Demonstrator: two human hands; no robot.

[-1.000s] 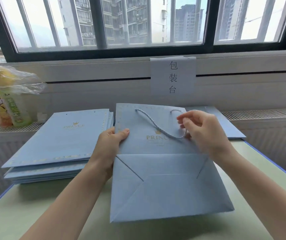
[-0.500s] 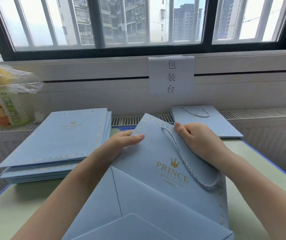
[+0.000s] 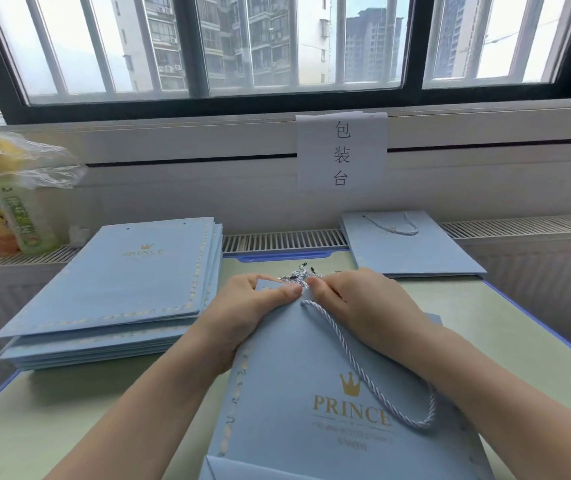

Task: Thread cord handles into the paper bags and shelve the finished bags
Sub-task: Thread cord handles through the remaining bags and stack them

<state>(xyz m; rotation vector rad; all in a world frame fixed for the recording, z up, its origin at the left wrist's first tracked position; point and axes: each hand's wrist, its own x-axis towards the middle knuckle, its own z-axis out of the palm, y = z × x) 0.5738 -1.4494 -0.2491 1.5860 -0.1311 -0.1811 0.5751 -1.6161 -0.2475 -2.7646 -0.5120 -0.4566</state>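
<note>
Pale-green worktop (image 3: 69, 410) w/ blue edging, set under a barred window (image 3: 277, 46) facing apartment blocks. Centre-front lies a flat light-blue paper bag (image 3: 305, 393), gold crown + "PRINCE" printed on it; smaller lines beneath too blurred to read. 1 twisted white cord handle (image 3: 374, 379) loops across its face. At the bag's top edge both hands meet: left hand (image 3: 242, 313) grips the corner, thumb on top, fingers curled under; right hand (image 3: 356, 306) pinches cord at the same edge, beside a small bundle of loose cords (image 3: 299, 276) w/ black tips. Left of it, a stack of bags (image 3: 114, 292), same PRINCE logo, punch holes showing, no cord visible. Back right, 1 bag w/ cord fitted (image 3: 412, 247) lies flat, partly on the vent ledge. On the wall, a paper sign (image 3: 342, 152) reads "包装台". Far left: drink bottles (image 3: 7, 216) under a clear plastic bag (image 3: 24, 161).
</note>
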